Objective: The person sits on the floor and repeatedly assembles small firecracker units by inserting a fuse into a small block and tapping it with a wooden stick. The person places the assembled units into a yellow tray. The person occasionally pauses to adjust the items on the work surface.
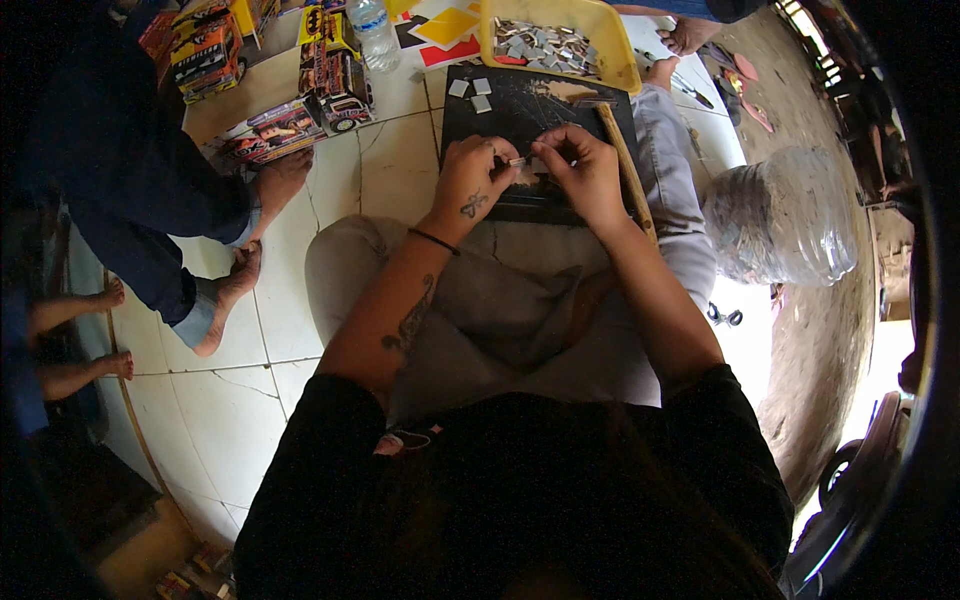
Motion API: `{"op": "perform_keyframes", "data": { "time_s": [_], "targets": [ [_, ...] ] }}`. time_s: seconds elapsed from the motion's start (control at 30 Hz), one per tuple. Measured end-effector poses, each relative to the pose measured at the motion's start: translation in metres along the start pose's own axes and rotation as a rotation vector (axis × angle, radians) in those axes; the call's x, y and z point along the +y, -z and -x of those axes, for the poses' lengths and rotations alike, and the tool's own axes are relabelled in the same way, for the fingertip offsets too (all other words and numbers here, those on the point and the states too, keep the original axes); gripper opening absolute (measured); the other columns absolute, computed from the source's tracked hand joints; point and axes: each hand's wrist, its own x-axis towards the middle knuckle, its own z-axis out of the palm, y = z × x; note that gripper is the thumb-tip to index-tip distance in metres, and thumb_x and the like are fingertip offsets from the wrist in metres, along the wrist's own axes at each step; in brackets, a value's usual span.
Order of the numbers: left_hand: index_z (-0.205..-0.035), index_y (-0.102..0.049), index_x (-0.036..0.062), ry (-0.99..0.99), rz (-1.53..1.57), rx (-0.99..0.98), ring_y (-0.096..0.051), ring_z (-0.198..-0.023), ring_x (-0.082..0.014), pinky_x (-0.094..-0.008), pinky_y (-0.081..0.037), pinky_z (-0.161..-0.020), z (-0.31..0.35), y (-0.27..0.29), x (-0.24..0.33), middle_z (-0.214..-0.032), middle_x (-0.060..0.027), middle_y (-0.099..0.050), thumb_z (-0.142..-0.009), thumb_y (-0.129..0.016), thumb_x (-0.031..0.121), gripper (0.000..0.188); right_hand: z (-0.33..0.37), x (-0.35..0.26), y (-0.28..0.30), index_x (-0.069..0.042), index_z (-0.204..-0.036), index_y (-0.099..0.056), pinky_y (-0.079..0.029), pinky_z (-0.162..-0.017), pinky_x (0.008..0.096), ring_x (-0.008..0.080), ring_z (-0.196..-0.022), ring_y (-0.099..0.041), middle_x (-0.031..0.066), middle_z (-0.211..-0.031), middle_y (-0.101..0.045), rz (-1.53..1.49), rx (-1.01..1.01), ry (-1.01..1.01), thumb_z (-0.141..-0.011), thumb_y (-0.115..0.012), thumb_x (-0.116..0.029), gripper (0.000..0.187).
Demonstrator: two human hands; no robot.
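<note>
Over the black board (510, 118) on my lap, my left hand (468, 182) and my right hand (588, 178) meet fingertip to fingertip. Both pinch a small, thin, light-coloured piece (519, 161); its exact kind is too small to make out. Three small grey square tiles (481, 103) lie loose on the board's far left part. Along the board's right edge rests a hammer (625, 165), its wooden handle pointing toward me. Brown dust or scrapings (560, 90) are spread near the hammer's head and under my hands.
Beyond the board stands a yellow tray (634, 75) full of small square pieces. Toy trucks (340, 90), a water bottle (374, 40) and coloured sheets (445, 28) lie far left. At right are a large clear plastic container (785, 215) and scissors (725, 316). Other people's feet (280, 180) are nearby.
</note>
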Motion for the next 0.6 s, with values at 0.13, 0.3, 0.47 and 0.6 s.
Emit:
{"op": "perform_keyframes", "data": {
  "time_s": [0.13,0.3,0.47,0.6],
  "targets": [
    [-0.086,-0.063,0.0052,0.007,0.015,-0.027,-0.055,-0.065,-0.0198,-0.0320,-0.046,-0.060,0.001,-0.001,-0.006,-0.078,-0.0072,-0.062,-0.073,-0.074,0.010,0.018,-0.005,-0.001,-0.005,0.000,-0.087,-0.065,-0.050,-0.058,0.0261,0.0105,-0.065,-0.064,0.0103,-0.077,-0.068,0.068,-0.043,0.000,-0.082,-0.068,-0.007,0.009],
    [-0.086,-0.063,0.0051,-0.009,0.019,-0.012,-0.054,-0.065,-0.0193,-0.0323,-0.045,-0.059,0.002,-0.001,-0.006,-0.077,-0.0074,-0.061,-0.073,-0.075,0.010,0.019,-0.006,-0.007,-0.004,0.000,-0.087,-0.065,-0.051,-0.058,0.0268,0.0122,-0.066,-0.066,0.0113,-0.078,-0.069,0.125,-0.066,-0.006,-0.082,-0.068,-0.007,0.009],
    [-0.086,-0.064,0.0049,0.017,0.028,-0.029,-0.054,-0.064,-0.0194,-0.0327,-0.045,-0.059,0.000,0.002,-0.002,-0.076,-0.0076,-0.060,-0.072,-0.075,0.010,0.018,-0.006,-0.013,-0.005,0.000,-0.087,-0.065,-0.048,-0.059,0.0230,0.0070,-0.067,-0.063,0.0051,-0.073,-0.067,0.130,-0.083,-0.061,-0.083,-0.068,-0.006,0.008],
    [-0.086,-0.066,0.0112,0.097,0.059,-0.069,-0.056,-0.069,-0.0229,-0.0359,-0.042,-0.074,0.000,0.002,0.000,-0.081,-0.0077,-0.061,-0.073,-0.073,0.013,0.015,-0.006,-0.016,-0.004,0.000,-0.087,-0.065,-0.048,-0.059,0.0230,0.0067,-0.067,-0.062,0.0049,-0.074,-0.067,0.140,-0.099,-0.071,-0.083,-0.068,-0.006,0.007]
  ]
}}
